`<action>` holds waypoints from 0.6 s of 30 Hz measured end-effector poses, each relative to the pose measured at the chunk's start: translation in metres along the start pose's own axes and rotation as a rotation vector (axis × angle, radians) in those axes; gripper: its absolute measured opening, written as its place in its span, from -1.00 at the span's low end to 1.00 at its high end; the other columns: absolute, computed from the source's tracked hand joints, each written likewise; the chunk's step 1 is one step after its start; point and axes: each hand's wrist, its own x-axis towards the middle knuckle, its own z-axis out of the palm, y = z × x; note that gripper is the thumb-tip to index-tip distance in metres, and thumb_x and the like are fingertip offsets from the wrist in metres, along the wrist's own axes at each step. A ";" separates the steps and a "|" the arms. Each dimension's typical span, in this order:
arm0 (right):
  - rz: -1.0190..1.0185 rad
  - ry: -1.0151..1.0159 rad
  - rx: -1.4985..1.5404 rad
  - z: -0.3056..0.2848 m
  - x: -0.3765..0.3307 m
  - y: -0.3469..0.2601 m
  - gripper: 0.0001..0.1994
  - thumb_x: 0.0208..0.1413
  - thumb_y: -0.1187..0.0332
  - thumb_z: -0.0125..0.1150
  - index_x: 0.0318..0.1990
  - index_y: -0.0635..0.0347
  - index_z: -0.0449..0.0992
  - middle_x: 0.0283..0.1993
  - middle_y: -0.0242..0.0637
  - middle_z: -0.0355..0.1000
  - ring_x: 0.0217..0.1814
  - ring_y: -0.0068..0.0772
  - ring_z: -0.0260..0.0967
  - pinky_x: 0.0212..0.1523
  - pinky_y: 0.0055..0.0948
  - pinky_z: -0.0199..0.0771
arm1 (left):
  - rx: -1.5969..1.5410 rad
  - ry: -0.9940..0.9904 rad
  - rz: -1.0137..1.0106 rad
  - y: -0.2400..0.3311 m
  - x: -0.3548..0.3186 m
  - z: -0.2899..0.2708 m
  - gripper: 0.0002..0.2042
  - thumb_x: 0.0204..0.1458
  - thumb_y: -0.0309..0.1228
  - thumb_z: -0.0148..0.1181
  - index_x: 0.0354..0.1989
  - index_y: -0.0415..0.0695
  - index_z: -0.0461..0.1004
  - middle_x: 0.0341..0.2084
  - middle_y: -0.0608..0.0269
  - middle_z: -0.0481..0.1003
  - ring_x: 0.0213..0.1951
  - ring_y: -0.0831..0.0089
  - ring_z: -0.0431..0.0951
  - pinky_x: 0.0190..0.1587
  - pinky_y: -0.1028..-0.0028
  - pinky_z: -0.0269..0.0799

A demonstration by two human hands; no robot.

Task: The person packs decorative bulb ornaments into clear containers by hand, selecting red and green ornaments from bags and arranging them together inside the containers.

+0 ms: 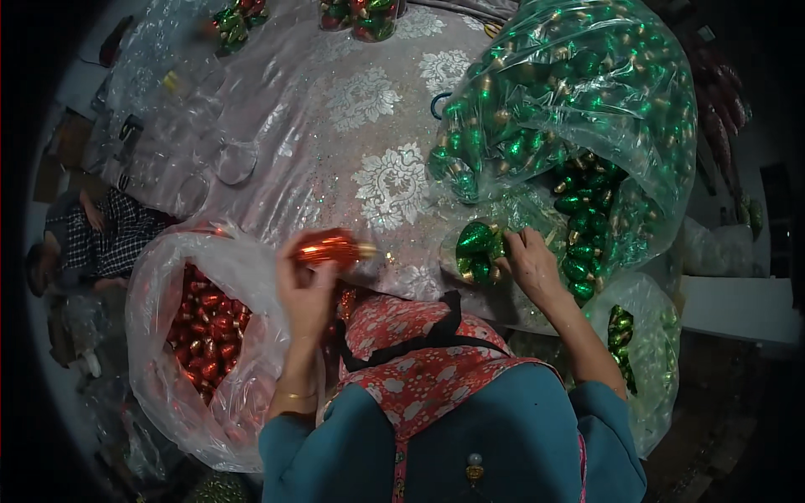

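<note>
Just in front of me, my left hand (306, 289) is closed around a shiny red bulb-shaped Christmas ornament (329, 247) with a gold cap; motion blurs it slightly. To the right, the fingers of my right hand (535, 267) pinch at a green ornament in a small cluster of green bulb-shaped ornaments (475, 243). That cluster sits in what looks like a clear round container at the table's near edge. Beside my left forearm, an open plastic bag (151, 293) holds many red ornaments (210, 339). A large clear bag (671, 109) of green ornaments (579, 226) opens close to my right hand.
A shiny tablecloth (319, 168) with white floral patterns covers the table. Clear round containers (235, 159) lie at the left, and filled ones (373, 21) stand at the far edge. Another plastic bag (654, 360) hangs at the lower right. A person in checked clothing (117, 230) is at the far left.
</note>
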 end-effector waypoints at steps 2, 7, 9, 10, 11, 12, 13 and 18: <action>-0.030 0.011 0.024 0.001 -0.002 0.002 -0.51 -0.20 0.36 0.34 -0.04 0.20 0.35 -0.25 -0.15 0.25 -0.17 -0.09 0.29 -0.26 -0.25 0.40 | 0.003 -0.481 -0.007 -0.009 -0.005 0.059 -0.55 -0.06 -0.55 0.22 0.06 -0.21 0.28 -0.07 0.12 0.40 -0.04 0.32 0.43 0.04 0.39 0.31; -0.068 0.025 0.054 0.002 -0.006 0.006 -0.52 -0.18 0.37 0.32 -0.04 0.20 0.34 -0.23 -0.15 0.25 -0.15 -0.08 0.27 -0.27 -0.23 0.40 | 0.225 -0.847 0.400 -0.024 0.000 0.131 -0.61 -0.08 -0.54 0.24 -0.04 -0.25 0.33 -0.08 0.04 0.40 -0.06 0.14 0.44 0.00 0.33 0.34; -0.069 0.042 0.076 0.003 -0.007 0.007 -0.53 -0.18 0.37 0.32 -0.04 0.20 0.34 -0.23 -0.15 0.25 -0.15 -0.08 0.27 -0.26 -0.23 0.39 | 0.267 -0.931 0.420 -0.023 -0.001 0.139 -0.63 -0.08 -0.54 0.23 -0.06 -0.25 0.33 -0.09 0.03 0.39 -0.07 0.10 0.44 0.00 0.32 0.35; -0.079 0.049 0.093 0.003 -0.007 0.008 -0.53 -0.17 0.37 0.31 -0.04 0.20 0.34 -0.23 -0.15 0.24 -0.14 -0.08 0.27 -0.26 -0.22 0.39 | 0.293 -0.962 0.406 -0.023 -0.003 0.139 -0.63 -0.10 -0.54 0.23 -0.06 -0.25 0.34 -0.09 0.03 0.39 -0.06 0.09 0.43 0.00 0.30 0.35; -0.088 0.059 0.110 0.003 -0.007 0.009 -0.53 -0.17 0.38 0.31 -0.04 0.19 0.34 -0.22 -0.15 0.24 -0.14 -0.08 0.26 -0.26 -0.22 0.39 | 0.319 -0.996 0.394 -0.018 -0.001 0.138 -0.62 -0.12 -0.54 0.23 -0.07 -0.25 0.34 -0.09 0.03 0.39 -0.06 0.07 0.43 0.00 0.29 0.34; -0.079 0.063 0.118 0.003 -0.006 0.010 -0.53 -0.17 0.38 0.31 -0.04 0.19 0.34 -0.22 -0.15 0.24 -0.14 -0.08 0.26 -0.26 -0.22 0.39 | 0.345 -1.028 0.379 -0.013 -0.001 0.140 -0.62 -0.13 -0.55 0.22 -0.08 -0.24 0.35 -0.09 0.03 0.39 -0.05 0.06 0.42 0.01 0.28 0.34; -0.085 0.074 0.121 0.003 -0.006 0.011 -0.53 -0.17 0.38 0.30 -0.03 0.19 0.34 -0.22 -0.15 0.24 -0.14 -0.07 0.26 -0.26 -0.22 0.39 | 0.351 -1.037 0.378 -0.009 -0.002 0.143 -0.62 -0.13 -0.55 0.22 -0.08 -0.24 0.35 -0.09 0.03 0.39 -0.05 0.06 0.42 0.01 0.28 0.34; -0.106 0.085 0.120 0.010 -0.007 0.017 -0.53 -0.17 0.41 0.29 -0.02 0.19 0.33 -0.21 -0.14 0.24 -0.14 -0.06 0.26 -0.25 -0.22 0.39 | 0.749 -1.166 1.004 0.002 -0.015 0.160 -0.53 -0.17 -0.48 0.18 0.01 -0.23 0.30 -0.03 -0.05 0.34 0.04 0.07 0.36 0.07 0.29 0.28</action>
